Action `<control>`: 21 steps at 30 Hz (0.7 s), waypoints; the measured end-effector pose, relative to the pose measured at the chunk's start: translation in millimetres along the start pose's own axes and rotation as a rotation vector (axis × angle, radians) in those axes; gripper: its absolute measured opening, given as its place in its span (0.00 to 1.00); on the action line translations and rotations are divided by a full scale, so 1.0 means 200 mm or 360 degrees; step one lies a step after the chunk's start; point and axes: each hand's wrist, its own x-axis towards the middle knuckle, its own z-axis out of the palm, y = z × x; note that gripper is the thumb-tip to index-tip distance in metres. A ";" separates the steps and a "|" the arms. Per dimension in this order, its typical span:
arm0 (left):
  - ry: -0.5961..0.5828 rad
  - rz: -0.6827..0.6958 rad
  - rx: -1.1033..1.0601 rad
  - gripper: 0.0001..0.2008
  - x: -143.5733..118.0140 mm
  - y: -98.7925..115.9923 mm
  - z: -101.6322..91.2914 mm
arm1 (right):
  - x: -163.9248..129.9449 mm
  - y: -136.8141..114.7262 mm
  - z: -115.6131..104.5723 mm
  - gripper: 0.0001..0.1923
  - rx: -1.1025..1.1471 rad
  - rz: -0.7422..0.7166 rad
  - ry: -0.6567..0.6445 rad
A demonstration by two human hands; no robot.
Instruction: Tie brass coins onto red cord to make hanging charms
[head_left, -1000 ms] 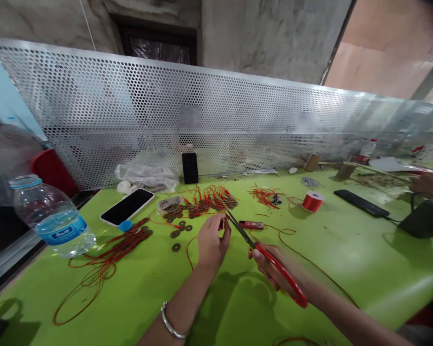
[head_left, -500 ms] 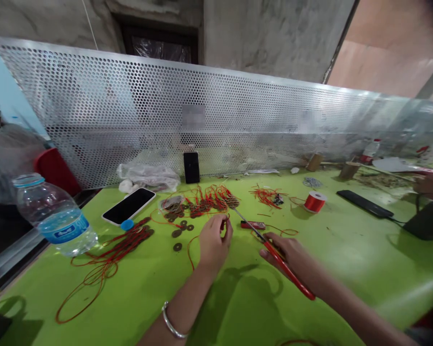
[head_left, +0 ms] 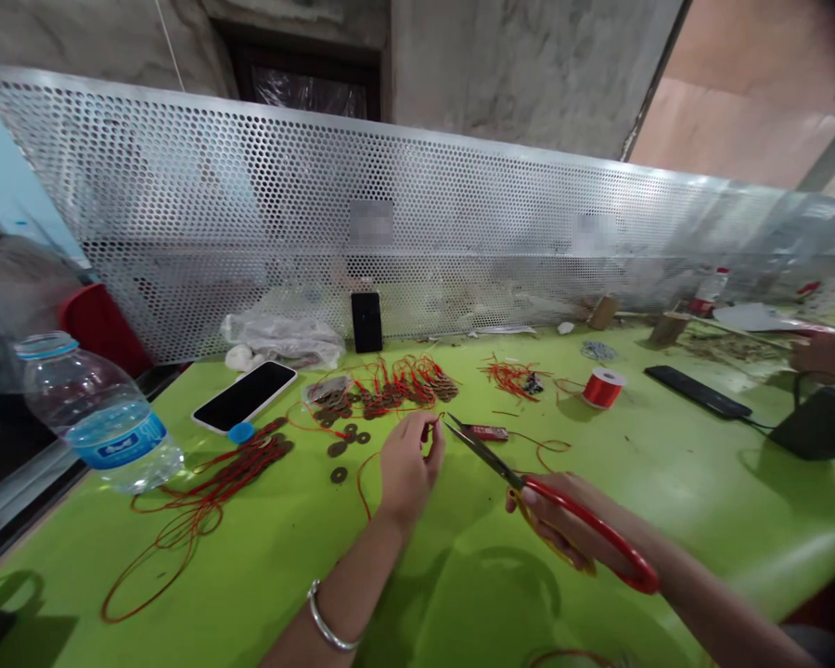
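My left hand (head_left: 409,464), a silver bangle on its wrist, pinches a thin red cord (head_left: 442,416) whose short end sticks up past the fingertips. In my right hand (head_left: 563,510) is a pair of scissors (head_left: 502,469) with red and yellow handles. The blades are parted, their tips close to the cord's end. Just behind the blades lies a red lighter (head_left: 488,433). Beyond my left hand, coins with holes (head_left: 409,397) lie in a row with red cords tied to them. A few loose coins (head_left: 338,449) sit left of that hand.
At left stand a water bottle (head_left: 115,436) and a bundle of corded coins (head_left: 250,464), near a phone (head_left: 245,397) lying flat. Another phone (head_left: 366,323) leans on the perforated screen (head_left: 306,204). Cord scraps (head_left: 511,378), a red spool (head_left: 604,388) and a black power bank (head_left: 696,391) lie rightward.
The scissors have turned in my right hand and their blades have opened, with the tips near the cord. My left hand keeps its pinch in nearly the same place.
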 end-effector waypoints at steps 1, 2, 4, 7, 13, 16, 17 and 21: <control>0.0005 0.0011 0.0004 0.05 0.00 0.00 0.00 | 0.01 0.00 0.01 0.25 -0.0092 -0.0012 0.0004; 0.0011 0.0022 0.0011 0.05 0.00 0.00 0.00 | 0.02 0.00 0.02 0.24 -0.0208 -0.0041 0.0027; 0.0026 0.0045 0.0033 0.05 0.00 0.00 0.00 | 0.03 -0.01 0.03 0.23 -0.0403 -0.0114 0.0094; 0.0042 0.0093 0.0081 0.04 0.00 0.00 0.00 | 0.04 -0.02 0.04 0.22 -0.0541 -0.0183 0.0152; 0.0036 0.0241 0.0183 0.05 0.00 0.00 0.01 | 0.06 -0.03 0.06 0.21 -0.0608 -0.0173 0.0202; 0.0033 0.0320 0.0226 0.05 -0.01 0.00 0.01 | 0.08 -0.03 0.06 0.21 -0.0577 -0.0199 0.0233; 0.0029 0.0346 0.0239 0.05 -0.01 0.00 0.01 | 0.08 -0.03 0.06 0.21 -0.0565 -0.0209 0.0240; 0.0012 0.0438 0.0286 0.05 -0.01 0.02 0.00 | 0.09 -0.03 0.07 0.22 -0.0563 -0.0268 0.0295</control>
